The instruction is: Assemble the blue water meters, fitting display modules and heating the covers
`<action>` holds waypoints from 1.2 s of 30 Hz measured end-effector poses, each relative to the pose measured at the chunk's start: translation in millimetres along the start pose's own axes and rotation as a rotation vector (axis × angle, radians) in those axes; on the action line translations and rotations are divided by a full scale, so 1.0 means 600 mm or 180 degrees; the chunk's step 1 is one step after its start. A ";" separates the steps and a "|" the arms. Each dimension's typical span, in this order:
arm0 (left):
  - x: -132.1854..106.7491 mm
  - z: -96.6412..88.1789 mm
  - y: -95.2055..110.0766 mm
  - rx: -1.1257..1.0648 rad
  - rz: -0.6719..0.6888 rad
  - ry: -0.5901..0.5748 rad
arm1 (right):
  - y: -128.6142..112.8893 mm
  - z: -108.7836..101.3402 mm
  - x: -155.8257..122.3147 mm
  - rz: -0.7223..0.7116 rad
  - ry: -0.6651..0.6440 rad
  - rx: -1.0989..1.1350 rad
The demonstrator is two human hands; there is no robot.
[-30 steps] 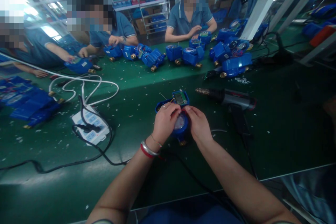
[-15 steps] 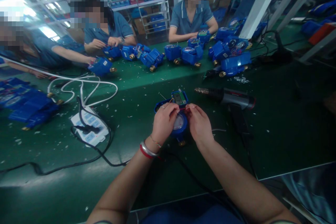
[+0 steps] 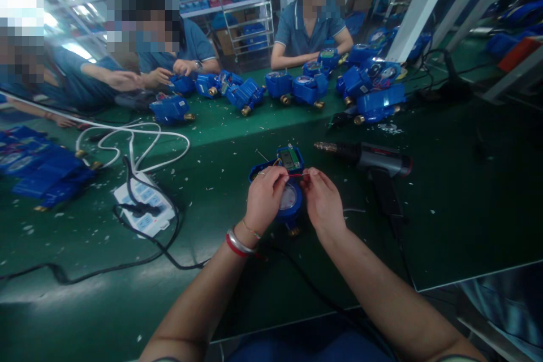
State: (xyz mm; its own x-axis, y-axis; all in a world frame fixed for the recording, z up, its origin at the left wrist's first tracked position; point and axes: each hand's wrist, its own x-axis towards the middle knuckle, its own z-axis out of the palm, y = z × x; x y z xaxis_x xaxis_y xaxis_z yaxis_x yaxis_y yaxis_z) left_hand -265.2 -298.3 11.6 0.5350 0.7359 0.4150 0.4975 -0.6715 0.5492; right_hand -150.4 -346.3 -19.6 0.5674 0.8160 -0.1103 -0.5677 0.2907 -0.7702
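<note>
A blue water meter with a brass fitting sits on the green bench in front of me, its round dial partly behind my fingers. At its far side lies an opened housing with a green circuit board and thin wires. My left hand pinches one end of a thin red wire above the meter. Opposite it, my right hand is closed with its fingertips on the wire's other end. A heat gun rests on the bench to the right, its nozzle pointing left.
Several blue meters stand in a row across the bench, with more stacked at left. A white power strip with black and white cables lies left of my arms. Three co-workers sit opposite; bits of white scrap dot the green bench.
My hands have drawn slightly apart, and more of the red wire shows between them. At far left, a co-worker's hand has let go of a blue meter and moved back.
</note>
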 end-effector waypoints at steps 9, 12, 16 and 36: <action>0.003 0.001 -0.003 0.0094 -0.0081 -0.0051 | 0.002 -0.002 0.007 0.0104 -0.0008 0.0102; 0.002 -0.001 -0.002 0.0182 -0.0154 -0.0081 | -0.009 0.003 -0.001 -0.0172 -0.0045 -0.0423; 0.007 -0.004 -0.009 0.0491 -0.0448 -0.0214 | -0.015 0.009 -0.006 -0.0478 -0.0222 -0.1273; 0.012 -0.002 -0.038 0.0253 0.0028 -0.0337 | -0.032 0.012 -0.018 -0.1687 -0.0615 -0.2795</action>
State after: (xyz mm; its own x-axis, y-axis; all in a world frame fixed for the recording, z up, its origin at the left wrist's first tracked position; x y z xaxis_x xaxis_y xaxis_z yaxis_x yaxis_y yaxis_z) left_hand -273.8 -277.5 2.7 0.6065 0.7195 0.3384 0.5429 -0.6857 0.4848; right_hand -150.0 -356.9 1.0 0.4682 0.7785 0.4179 0.4035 0.2324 -0.8850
